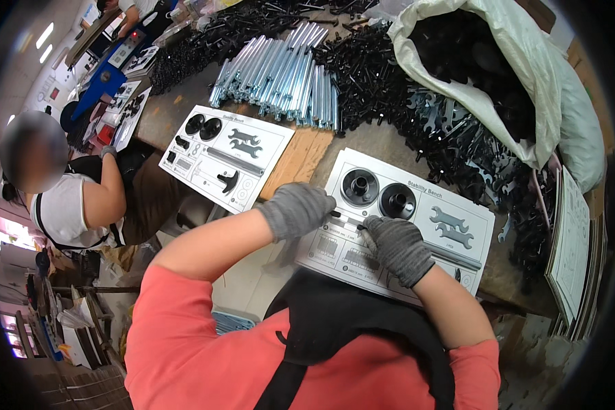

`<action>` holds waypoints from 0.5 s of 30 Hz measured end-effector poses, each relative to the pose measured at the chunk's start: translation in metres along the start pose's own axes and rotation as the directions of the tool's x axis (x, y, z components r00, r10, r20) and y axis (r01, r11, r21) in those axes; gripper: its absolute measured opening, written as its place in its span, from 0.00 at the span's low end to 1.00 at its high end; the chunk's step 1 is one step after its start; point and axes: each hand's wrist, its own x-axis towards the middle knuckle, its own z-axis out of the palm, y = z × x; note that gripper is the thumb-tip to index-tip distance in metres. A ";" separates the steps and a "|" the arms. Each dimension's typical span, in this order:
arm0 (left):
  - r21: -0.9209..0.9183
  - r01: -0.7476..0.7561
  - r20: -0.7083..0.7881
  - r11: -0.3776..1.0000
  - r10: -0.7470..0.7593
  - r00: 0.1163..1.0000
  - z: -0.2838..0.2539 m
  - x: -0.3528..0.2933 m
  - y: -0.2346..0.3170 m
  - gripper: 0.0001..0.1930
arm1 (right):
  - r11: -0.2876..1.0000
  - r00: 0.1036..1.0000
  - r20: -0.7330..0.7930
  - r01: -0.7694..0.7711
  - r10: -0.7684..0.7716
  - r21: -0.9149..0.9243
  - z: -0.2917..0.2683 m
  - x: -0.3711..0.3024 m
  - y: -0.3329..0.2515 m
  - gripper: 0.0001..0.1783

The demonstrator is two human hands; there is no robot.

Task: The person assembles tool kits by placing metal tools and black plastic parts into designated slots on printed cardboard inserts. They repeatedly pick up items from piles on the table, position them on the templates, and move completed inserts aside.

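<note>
Both hands wear grey knit gloves and work over a printed white card. My left hand is closed at the card's left edge, with a small black piece showing at its fingertips. My right hand reaches over the card's middle, its fingers pinched on a small dark piece whose kind I cannot make out. Two black round discs sit on the card just beyond the hands. Two grey wrenches and a metal tube lie on its right part. My right hand hides some of the card.
A second card with black discs and wrenches lies to the left. Beyond are silvery tubes, heaped black bolts, loose wrenches and an open white sack. Stacked cards stand at right. A co-worker sits at left.
</note>
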 end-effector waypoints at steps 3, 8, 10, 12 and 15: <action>-0.309 -0.235 -0.432 0.922 0.084 0.898 0.032 -0.004 -0.015 0.11 | 0.985 0.959 -0.240 0.130 -0.154 -0.110 0.017 -0.010 0.001 0.13; -0.305 -0.086 -0.350 0.948 -0.028 0.936 0.039 -0.013 -0.021 0.12 | 0.997 0.996 -0.069 0.066 -0.064 0.032 0.008 -0.025 0.009 0.11; -0.275 -0.106 -0.372 0.956 -0.004 0.928 0.045 -0.009 -0.019 0.12 | 0.997 0.996 -0.069 0.066 -0.063 0.040 0.011 -0.022 0.008 0.11; -0.318 -0.134 -0.356 0.939 0.013 0.935 0.043 -0.002 -0.013 0.11 | 1.000 1.000 -0.022 0.020 -0.020 0.004 0.014 -0.012 0.005 0.11; -0.368 -0.282 -0.372 0.886 0.137 0.918 0.051 0.010 -0.023 0.11 | 1.000 0.997 -0.069 -0.016 0.017 0.014 0.017 0.004 0.003 0.11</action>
